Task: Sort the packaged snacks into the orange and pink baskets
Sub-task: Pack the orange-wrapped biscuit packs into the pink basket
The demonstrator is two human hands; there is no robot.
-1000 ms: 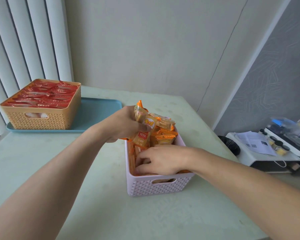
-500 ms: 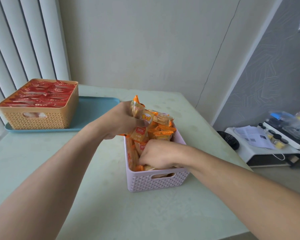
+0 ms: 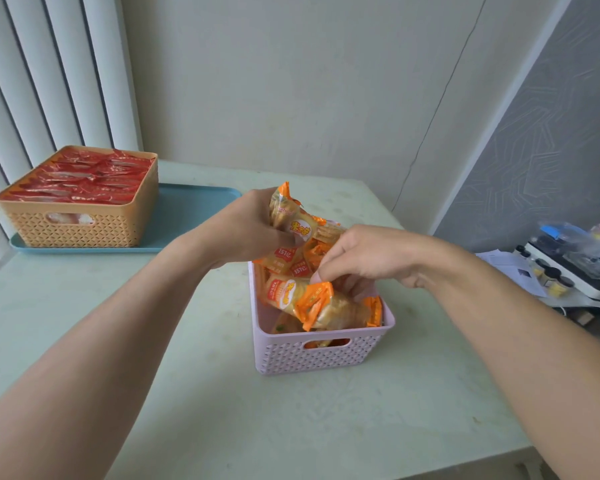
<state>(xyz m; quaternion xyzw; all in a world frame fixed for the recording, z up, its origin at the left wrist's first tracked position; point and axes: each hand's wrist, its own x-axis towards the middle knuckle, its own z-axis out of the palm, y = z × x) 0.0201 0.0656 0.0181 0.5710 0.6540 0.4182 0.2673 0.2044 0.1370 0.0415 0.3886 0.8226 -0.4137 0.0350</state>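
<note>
A big pale green table (image 3: 84,323) fills most of the view. At its far left lies a flat blue plastic tray (image 3: 191,216), and on the tray sits the orange woven-look plastic basket (image 3: 80,226). It is packed full with flat red shiny snack packs (image 3: 80,178) lying in neat rows.

Near the middle of the table stands the small pink plastic basket with holes in its sides (image 3: 319,351). It is filled with orange and clear snack packs (image 3: 340,311), some lying down low and some poking up above the rim.

The left hand (image 3: 250,230) is just above the far side of the pink basket. Its fingers are curled round a bunch of the orange packs (image 3: 288,223) and hold them up tight. The right hand (image 3: 368,258) is over the middle of the pink basket. Its fingertips (image 3: 321,273) pinch the crinkly orange end of one pack (image 3: 302,297) that lies across the top.

These packs look light and puffy. The wrap looks thin, smooth and a bit slippery, and the snack inside could crack if squeezed hard. I think the best place to hold one is the flat sealed end, or gently round the middle. A big bunch may slide apart, so a snug but soft grip seems wise.
</note>
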